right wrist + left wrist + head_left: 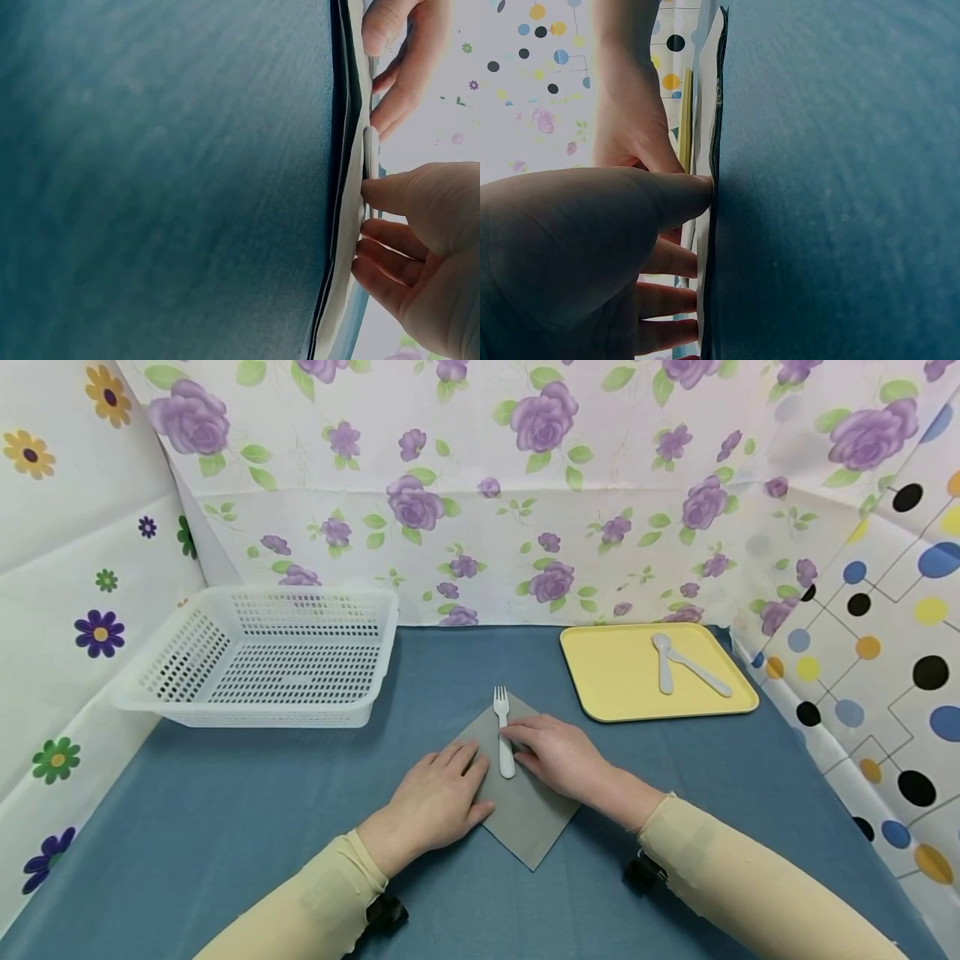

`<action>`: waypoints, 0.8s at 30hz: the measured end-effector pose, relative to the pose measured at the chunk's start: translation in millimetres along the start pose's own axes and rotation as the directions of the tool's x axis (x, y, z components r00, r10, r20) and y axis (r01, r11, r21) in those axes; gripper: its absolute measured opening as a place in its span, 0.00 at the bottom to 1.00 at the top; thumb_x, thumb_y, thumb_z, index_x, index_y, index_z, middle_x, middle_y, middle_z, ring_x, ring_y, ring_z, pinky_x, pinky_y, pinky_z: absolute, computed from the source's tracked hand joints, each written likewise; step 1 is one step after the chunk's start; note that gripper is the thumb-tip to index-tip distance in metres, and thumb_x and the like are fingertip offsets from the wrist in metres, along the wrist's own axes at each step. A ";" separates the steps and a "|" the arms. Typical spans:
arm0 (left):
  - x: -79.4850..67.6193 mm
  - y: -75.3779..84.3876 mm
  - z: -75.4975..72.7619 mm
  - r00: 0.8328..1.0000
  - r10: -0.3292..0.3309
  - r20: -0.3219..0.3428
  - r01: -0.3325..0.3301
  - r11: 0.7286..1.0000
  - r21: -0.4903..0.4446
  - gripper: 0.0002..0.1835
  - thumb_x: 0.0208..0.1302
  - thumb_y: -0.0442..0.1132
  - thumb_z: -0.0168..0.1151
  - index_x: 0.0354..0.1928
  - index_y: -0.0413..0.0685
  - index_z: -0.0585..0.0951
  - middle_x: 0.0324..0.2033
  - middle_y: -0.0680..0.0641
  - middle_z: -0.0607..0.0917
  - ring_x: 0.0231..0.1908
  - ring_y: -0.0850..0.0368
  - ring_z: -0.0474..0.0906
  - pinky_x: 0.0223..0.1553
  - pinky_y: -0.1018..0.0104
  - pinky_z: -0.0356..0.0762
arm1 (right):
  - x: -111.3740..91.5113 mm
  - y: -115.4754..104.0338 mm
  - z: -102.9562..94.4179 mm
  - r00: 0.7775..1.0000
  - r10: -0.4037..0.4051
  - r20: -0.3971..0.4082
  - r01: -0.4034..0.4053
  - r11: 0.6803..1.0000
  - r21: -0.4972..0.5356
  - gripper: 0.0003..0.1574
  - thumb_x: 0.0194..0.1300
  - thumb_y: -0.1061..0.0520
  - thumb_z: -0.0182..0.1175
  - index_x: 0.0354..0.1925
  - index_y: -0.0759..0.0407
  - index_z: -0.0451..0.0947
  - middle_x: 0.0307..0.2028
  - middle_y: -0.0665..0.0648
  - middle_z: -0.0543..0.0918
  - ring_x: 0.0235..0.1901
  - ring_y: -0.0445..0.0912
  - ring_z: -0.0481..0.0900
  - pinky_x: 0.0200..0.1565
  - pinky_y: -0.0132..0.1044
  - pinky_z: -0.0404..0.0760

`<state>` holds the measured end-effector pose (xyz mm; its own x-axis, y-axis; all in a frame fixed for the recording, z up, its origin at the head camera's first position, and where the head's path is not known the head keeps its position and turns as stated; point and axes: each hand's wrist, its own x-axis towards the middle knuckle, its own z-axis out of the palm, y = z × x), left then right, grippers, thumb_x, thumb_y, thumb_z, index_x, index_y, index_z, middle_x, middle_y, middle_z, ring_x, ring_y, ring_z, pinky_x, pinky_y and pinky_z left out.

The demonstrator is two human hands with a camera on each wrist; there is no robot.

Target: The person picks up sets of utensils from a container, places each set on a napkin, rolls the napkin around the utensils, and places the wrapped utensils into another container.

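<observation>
A grey folded napkin (528, 827) lies on the blue cloth, one corner toward me, its layered edge (346, 169) visible in the right wrist view. On it rests a white fork (506, 760), tines pointing away. My right hand (558, 756) holds the fork's handle between thumb and fingers; in the right wrist view the thumb (390, 191) touches the handle. My left hand (438, 797) rests palm down on the napkin's left side with fingers extended. Its thumb (682, 196) presses near the napkin's edge in the left wrist view.
A white perforated basket (363, 710) stands at the back left. At the back right is a yellow tray (611, 681) with a white spoon (663, 664) and a white knife (701, 673). Flowered and dotted sheets hang around the blue-covered table (262, 810).
</observation>
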<state>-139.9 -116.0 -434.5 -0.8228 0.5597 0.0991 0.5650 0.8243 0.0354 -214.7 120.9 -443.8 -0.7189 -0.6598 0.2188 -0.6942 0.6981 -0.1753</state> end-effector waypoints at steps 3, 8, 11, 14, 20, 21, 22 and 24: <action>0.1 0.1 0.0 1.000 -0.007 0.009 0.007 1.000 -0.003 0.34 0.80 0.58 0.68 0.75 0.42 0.80 0.74 0.36 0.78 0.75 0.39 0.73 0.70 0.43 0.77 | -0.1 0.3 0.2 1.000 -0.001 -0.002 0.001 1.000 0.004 0.27 0.75 0.59 0.74 0.69 0.58 0.85 0.63 0.59 0.87 0.62 0.54 0.85 0.59 0.49 0.87; 0.3 0.3 0.3 1.000 -0.016 0.017 0.016 1.000 -0.008 0.34 0.80 0.58 0.67 0.75 0.42 0.79 0.74 0.36 0.77 0.75 0.39 0.72 0.70 0.43 0.77 | -0.8 0.8 -0.1 1.000 -0.004 -0.009 0.004 1.000 0.015 0.27 0.75 0.59 0.74 0.69 0.57 0.85 0.63 0.59 0.87 0.62 0.54 0.85 0.59 0.49 0.87; 0.3 0.4 0.3 1.000 -0.014 0.014 0.014 1.000 -0.009 0.34 0.80 0.58 0.67 0.75 0.42 0.80 0.74 0.36 0.77 0.75 0.39 0.73 0.70 0.43 0.77 | -1.4 1.5 -0.6 1.000 -0.004 -0.015 0.005 1.000 0.017 0.27 0.75 0.59 0.75 0.69 0.57 0.85 0.63 0.59 0.87 0.62 0.55 0.85 0.59 0.50 0.87; 0.3 0.3 0.3 1.000 -0.010 0.008 0.010 1.000 -0.008 0.34 0.80 0.58 0.68 0.75 0.41 0.80 0.74 0.36 0.78 0.75 0.39 0.73 0.69 0.43 0.77 | -2.2 2.8 -1.1 1.000 -0.002 -0.019 0.002 1.000 0.013 0.28 0.74 0.60 0.75 0.69 0.57 0.84 0.64 0.59 0.87 0.62 0.55 0.85 0.59 0.50 0.87; -0.2 0.1 0.7 1.000 -0.001 -0.007 0.001 1.000 0.000 0.34 0.79 0.58 0.68 0.74 0.41 0.80 0.73 0.36 0.78 0.74 0.39 0.74 0.69 0.43 0.78 | -3.8 6.6 -2.0 0.999 0.010 -0.032 -0.010 1.000 -0.006 0.28 0.74 0.59 0.75 0.70 0.57 0.84 0.63 0.60 0.87 0.62 0.56 0.85 0.59 0.50 0.87; -0.3 0.1 0.8 1.000 0.000 -0.009 0.000 1.000 0.001 0.34 0.79 0.58 0.68 0.74 0.42 0.80 0.73 0.36 0.78 0.74 0.39 0.74 0.68 0.43 0.78 | -4.1 7.3 -2.1 0.999 0.012 -0.036 -0.013 1.000 -0.005 0.28 0.74 0.59 0.75 0.69 0.57 0.84 0.63 0.60 0.87 0.62 0.56 0.86 0.59 0.50 0.87; -0.3 0.2 0.7 1.000 0.000 -0.010 0.000 1.000 0.003 0.34 0.79 0.58 0.68 0.74 0.42 0.80 0.73 0.36 0.78 0.74 0.39 0.74 0.68 0.43 0.78 | -4.4 8.1 -2.3 0.999 0.015 -0.040 -0.015 1.000 -0.004 0.28 0.74 0.59 0.75 0.69 0.57 0.84 0.63 0.61 0.87 0.62 0.56 0.86 0.59 0.50 0.87; -0.4 0.3 0.7 1.000 0.000 -0.011 0.000 1.000 0.003 0.34 0.79 0.58 0.68 0.74 0.42 0.80 0.73 0.36 0.78 0.74 0.39 0.74 0.68 0.43 0.78 | -5.1 9.5 -2.8 0.999 0.022 -0.049 -0.022 1.000 -0.003 0.28 0.74 0.59 0.75 0.69 0.57 0.84 0.63 0.61 0.87 0.62 0.56 0.85 0.59 0.51 0.87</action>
<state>-139.4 -115.9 -435.2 -0.8222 0.5584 0.1101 0.5645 0.8248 0.0321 -217.5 131.7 -443.9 -0.7313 -0.6300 0.2614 -0.6780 0.7133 -0.1777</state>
